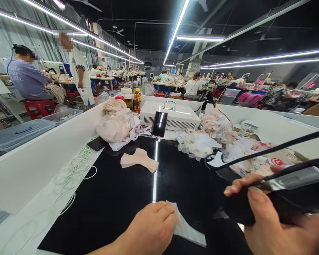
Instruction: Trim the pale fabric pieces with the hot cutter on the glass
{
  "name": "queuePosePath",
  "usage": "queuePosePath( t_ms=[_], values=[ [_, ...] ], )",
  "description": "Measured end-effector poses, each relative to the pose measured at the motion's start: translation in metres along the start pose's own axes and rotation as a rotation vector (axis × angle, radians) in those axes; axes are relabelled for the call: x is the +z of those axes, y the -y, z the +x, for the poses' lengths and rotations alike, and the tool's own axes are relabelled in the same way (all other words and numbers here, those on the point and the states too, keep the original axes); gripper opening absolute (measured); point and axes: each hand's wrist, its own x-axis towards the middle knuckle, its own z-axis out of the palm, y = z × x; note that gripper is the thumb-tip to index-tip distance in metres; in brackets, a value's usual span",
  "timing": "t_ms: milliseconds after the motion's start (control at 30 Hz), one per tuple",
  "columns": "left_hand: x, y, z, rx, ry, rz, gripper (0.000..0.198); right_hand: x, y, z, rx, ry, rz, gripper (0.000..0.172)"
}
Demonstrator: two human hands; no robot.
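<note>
My left hand is low in the middle, its fingers curled together over the left end of a white fabric piece. That piece lies on a black glossy board, and my fingers cover part of it. On the right, my right hand grips a black corded tool with a silver panel, shaped somewhat like an iron. It is held beside the white piece, blurred and cut off by the frame edge. Farther up the board, a beige cut fabric piece lies by itself.
Loops of pale cord run along the left side. At the back stand a white metal box, a phone, a drink bottle and bagged fabric. White cut pieces lie back right. White walls enclose the table.
</note>
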Motion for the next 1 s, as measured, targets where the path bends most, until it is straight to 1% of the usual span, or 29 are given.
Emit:
queuePosePath(
  t_ms=[33,100,133,233,300,367,467,667,1000],
  values=[
    [0.001,0.0,0.0,-0.003,-0.007,-0.004,0.013,0.009,0.003,-0.004,0.042,-0.01,0.012,0.044],
    [0.002,0.001,-0.001,-0.011,-0.017,-0.015,0.015,0.025,0.007,-0.012,0.077,0.031,0.063,0.051],
    [0.002,0.001,-0.001,-0.013,-0.023,-0.022,0.014,0.033,0.007,-0.016,0.086,0.077,0.104,0.051],
    [0.001,0.001,0.0,-0.009,-0.063,-0.028,0.014,0.051,0.005,-0.024,0.092,0.199,0.239,0.044],
    [0.001,0.002,0.001,-0.002,-0.094,-0.024,0.015,0.06,0.001,-0.027,0.076,0.231,0.289,0.042],
    [0.001,0.002,0.002,0.002,-0.108,-0.018,0.015,0.066,-0.003,-0.028,0.064,0.235,0.3,0.041],
    [0.002,0.003,0.002,0.007,-0.106,-0.007,0.013,0.069,-0.01,-0.028,0.045,0.217,0.266,0.038],
    [0.0,0.003,0.002,0.004,-0.101,0.024,0.014,0.069,-0.016,-0.027,0.018,0.226,0.24,0.032],
    [0.0,0.003,0.004,0.017,-0.136,0.045,0.021,0.07,-0.008,-0.027,0.064,0.198,0.301,0.039]
  ],
)
